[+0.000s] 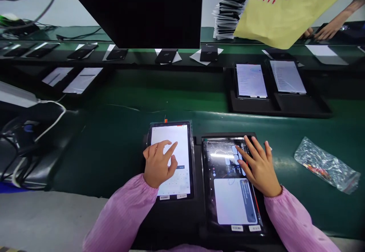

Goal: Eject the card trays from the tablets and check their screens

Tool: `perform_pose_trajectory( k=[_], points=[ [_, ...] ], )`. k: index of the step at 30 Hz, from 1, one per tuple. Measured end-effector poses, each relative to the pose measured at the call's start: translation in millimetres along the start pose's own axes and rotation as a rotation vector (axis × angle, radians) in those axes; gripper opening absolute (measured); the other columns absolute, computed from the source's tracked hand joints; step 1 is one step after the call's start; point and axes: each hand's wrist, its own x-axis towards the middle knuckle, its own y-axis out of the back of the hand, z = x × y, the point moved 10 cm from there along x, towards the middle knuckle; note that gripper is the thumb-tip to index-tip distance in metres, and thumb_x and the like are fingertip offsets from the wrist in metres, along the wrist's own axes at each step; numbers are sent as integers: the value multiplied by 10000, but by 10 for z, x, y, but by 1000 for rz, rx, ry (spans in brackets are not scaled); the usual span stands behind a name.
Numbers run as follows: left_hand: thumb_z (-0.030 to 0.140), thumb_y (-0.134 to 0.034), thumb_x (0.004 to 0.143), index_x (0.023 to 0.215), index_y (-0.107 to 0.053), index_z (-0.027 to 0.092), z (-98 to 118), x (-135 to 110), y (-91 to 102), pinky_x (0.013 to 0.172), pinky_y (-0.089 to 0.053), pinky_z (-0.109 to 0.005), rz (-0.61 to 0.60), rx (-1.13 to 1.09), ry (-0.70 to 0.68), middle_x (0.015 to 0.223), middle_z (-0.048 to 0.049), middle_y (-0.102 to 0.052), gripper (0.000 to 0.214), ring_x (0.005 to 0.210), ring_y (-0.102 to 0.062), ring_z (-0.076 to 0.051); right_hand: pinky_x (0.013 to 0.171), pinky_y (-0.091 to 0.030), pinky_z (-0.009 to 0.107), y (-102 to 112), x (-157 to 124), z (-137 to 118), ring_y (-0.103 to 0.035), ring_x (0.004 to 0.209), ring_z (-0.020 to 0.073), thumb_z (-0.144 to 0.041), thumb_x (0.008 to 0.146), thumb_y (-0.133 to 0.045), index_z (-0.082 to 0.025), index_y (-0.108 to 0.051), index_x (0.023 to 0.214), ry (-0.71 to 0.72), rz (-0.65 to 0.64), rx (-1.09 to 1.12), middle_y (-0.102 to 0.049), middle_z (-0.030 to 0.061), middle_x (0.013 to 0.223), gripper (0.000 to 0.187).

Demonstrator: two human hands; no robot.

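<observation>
Two tablets lie side by side before me in a black tray. Over the white screen of the left tablet is my left hand; its index finger points out, the other fingers are partly bent, and it holds nothing. An on-screen keyboard shows in the lower part of that screen. The right tablet has a dark panel with small tiles above a white box. My right hand spreads its fingers over that tablet's upper right side, index fingertip at the tiles, gripping nothing. Whether the fingertips touch the glass, I cannot tell.
Another black tray with two lit tablets sits farther back. A clear plastic bag lies at right. Above hang a black monitor and a yellow sheet. Cables and a scanner-like device crowd the left. A co-worker's hand shows far right.
</observation>
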Motion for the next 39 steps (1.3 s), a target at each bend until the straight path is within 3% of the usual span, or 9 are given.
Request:
perform_pose_trajectory(
  k=[12, 17, 20, 23, 27, 30, 33, 39],
  points=[
    [214, -437, 831, 1102, -696, 165, -29, 16, -31, 774, -306, -406, -40, 0, 28, 1034, -107, -659, 377, 886, -512, -257, 1157, -156, 603, -52, -42, -92, -275, 1430, 292, -290, 936, -487, -215, -547, 1316, 151, 21, -61, -343, 92, 1526, 392],
    [255, -473, 839, 1264, -598, 124, -239, 278, -224, 766, -315, -402, -139, 60, 68, 1059, -146, -597, 462, 890, -503, -272, 1145, -177, 610, -81, -66, -92, -284, 1424, 314, -298, 942, -461, -214, -479, 1384, 200, 21, -77, -332, 104, 1533, 451],
    [298, -462, 859, 1274, -577, 91, -261, 396, -332, 725, -331, -393, -195, 74, 8, 960, -143, -590, 479, 826, -501, -268, 1137, -186, 623, -98, -95, -68, -307, 1411, 330, -308, 940, -453, -242, -412, 1440, 205, 38, -68, -331, 97, 1536, 506],
    [309, -457, 835, 1141, -650, 76, -99, 243, -278, 678, -343, -362, -207, 32, -121, 796, -90, -588, 431, 741, -492, -228, 1130, -185, 636, -130, -119, -31, -309, 1409, 341, -320, 935, -437, -289, -341, 1481, 198, 38, -53, -320, 74, 1543, 555],
    [256, -436, 797, 901, -701, 123, 84, -162, 50, 614, -323, -331, -111, -123, -275, 652, -35, -541, 314, 624, -443, -172, 1133, -188, 630, -139, -120, -13, -316, 1407, 335, -338, 934, -410, -323, -296, 1498, 203, 36, -38, -312, 47, 1547, 575],
    [224, -429, 810, 1044, -688, 162, -226, -189, 172, 673, -350, -347, -39, -49, -147, 709, -39, -574, 354, 668, -467, -180, 1137, -185, 628, -127, -104, -14, -324, 1402, 341, -354, 938, -398, -327, -294, 1498, 202, 34, -37, -313, 40, 1548, 571],
    [203, -447, 799, 1122, -679, 214, -604, -48, 86, 789, -368, -400, -30, 57, -5, 853, -65, -612, 398, 777, -498, -208, 1134, -188, 632, -118, -102, -8, -337, 1394, 348, -355, 940, -393, -331, -291, 1499, 188, 36, -34, -310, 34, 1550, 569],
    [208, -442, 794, 1216, -646, 253, -793, 41, -165, 971, -312, -491, -86, 38, 63, 1111, -97, -601, 471, 984, -509, -248, 1129, -173, 636, -75, -117, 39, -301, 1413, 336, -314, 942, -337, -334, -274, 1504, 165, 26, -3, -280, 16, 1565, 566]
  ],
)
